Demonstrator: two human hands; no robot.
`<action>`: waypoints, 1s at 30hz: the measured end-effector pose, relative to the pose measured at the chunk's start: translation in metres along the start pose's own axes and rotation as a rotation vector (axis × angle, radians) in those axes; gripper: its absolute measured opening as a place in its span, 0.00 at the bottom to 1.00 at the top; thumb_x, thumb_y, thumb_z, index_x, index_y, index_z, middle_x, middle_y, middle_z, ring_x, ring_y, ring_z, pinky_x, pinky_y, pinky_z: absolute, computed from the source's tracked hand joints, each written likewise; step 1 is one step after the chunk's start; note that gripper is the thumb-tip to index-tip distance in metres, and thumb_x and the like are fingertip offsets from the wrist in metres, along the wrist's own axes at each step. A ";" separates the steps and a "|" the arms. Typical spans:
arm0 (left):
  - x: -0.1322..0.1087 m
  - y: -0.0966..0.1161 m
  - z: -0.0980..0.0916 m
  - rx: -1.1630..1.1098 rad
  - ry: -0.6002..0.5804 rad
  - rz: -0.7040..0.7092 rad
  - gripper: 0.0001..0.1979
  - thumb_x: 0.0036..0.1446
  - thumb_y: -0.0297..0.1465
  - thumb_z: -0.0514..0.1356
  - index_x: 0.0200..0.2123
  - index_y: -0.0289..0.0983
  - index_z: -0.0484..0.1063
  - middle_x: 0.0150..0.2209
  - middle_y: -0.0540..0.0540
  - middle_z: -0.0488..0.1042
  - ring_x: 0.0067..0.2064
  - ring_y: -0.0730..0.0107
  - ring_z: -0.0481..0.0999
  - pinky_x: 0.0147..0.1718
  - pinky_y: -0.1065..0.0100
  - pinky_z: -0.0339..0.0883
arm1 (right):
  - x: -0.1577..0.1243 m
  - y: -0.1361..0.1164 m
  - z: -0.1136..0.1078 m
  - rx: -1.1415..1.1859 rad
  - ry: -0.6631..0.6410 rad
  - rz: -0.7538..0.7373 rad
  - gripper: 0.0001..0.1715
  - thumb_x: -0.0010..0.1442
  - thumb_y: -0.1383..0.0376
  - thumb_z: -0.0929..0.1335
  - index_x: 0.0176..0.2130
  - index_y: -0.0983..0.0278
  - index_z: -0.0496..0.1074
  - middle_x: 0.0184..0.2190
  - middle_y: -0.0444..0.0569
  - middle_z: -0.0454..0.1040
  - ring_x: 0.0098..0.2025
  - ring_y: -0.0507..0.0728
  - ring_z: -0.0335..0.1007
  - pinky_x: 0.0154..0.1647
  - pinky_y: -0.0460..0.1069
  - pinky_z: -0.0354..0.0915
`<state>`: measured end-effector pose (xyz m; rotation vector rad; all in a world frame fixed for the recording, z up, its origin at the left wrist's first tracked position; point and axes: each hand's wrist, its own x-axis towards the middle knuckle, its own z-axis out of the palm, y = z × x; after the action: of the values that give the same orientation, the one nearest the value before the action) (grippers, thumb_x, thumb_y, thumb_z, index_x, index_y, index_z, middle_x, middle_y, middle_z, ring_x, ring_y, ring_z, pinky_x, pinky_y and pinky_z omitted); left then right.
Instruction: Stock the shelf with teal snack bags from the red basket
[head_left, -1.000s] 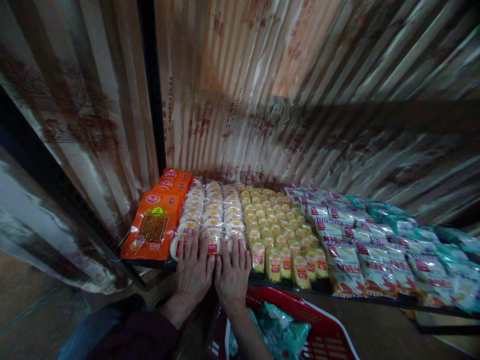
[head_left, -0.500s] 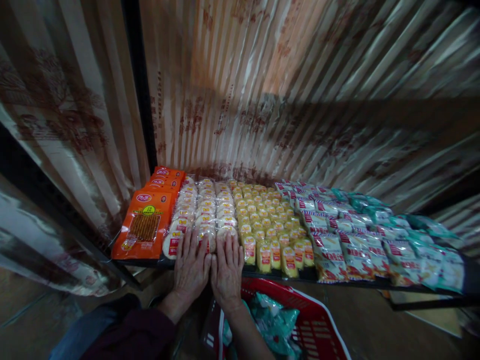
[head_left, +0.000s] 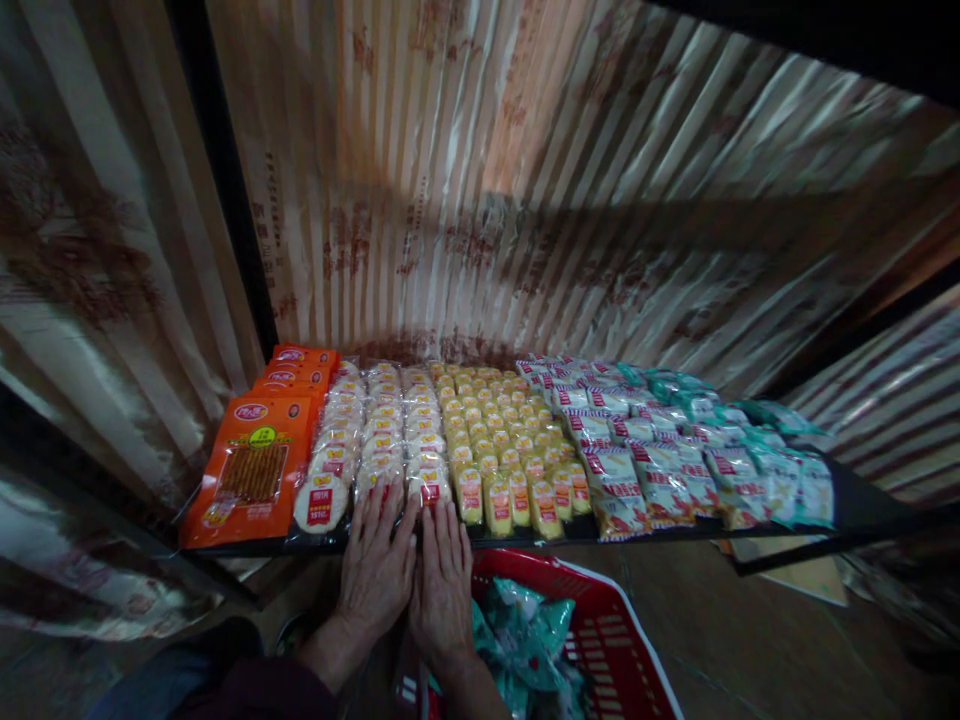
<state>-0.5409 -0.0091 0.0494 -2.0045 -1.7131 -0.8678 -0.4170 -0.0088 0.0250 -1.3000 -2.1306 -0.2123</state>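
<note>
My left hand [head_left: 375, 570] and my right hand [head_left: 441, 580] lie side by side, fingers stretched flat, at the front edge of a dark shelf [head_left: 847, 500]. Their fingertips rest on the front packets of the white rice-cracker rows [head_left: 382, 430]. Neither hand holds anything. Orange snack packs [head_left: 251, 470] lie to the left of the crackers. Small yellow packets [head_left: 502, 440] fill the rows to the right of my right hand.
White-and-red packets [head_left: 637, 460] and green packets [head_left: 757, 440] cover the shelf's right half. A red basket [head_left: 600, 620] with green bags [head_left: 525, 630] sits below the shelf by my right wrist. Striped curtain [head_left: 480, 200] hangs behind; a black post [head_left: 225, 200] stands at the left.
Both hands have slid back toward the shelf's front edge, so they cover less of the cracker packets. The view has shifted, showing more of the shelf's right end.
</note>
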 end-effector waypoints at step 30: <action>0.001 0.005 0.003 -0.026 -0.100 0.000 0.26 0.59 0.30 0.52 0.61 0.37 0.61 0.65 0.37 0.55 0.67 0.52 0.49 0.63 0.48 0.45 | -0.018 0.007 -0.008 0.059 -0.016 0.003 0.39 0.60 0.73 0.57 0.67 0.65 0.43 0.65 0.58 0.55 0.68 0.63 0.42 0.59 0.62 0.58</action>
<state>-0.5348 -0.0076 0.0484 -2.0975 -1.7635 -0.8063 -0.4026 -0.0221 0.0195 -1.2743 -2.1319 -0.1374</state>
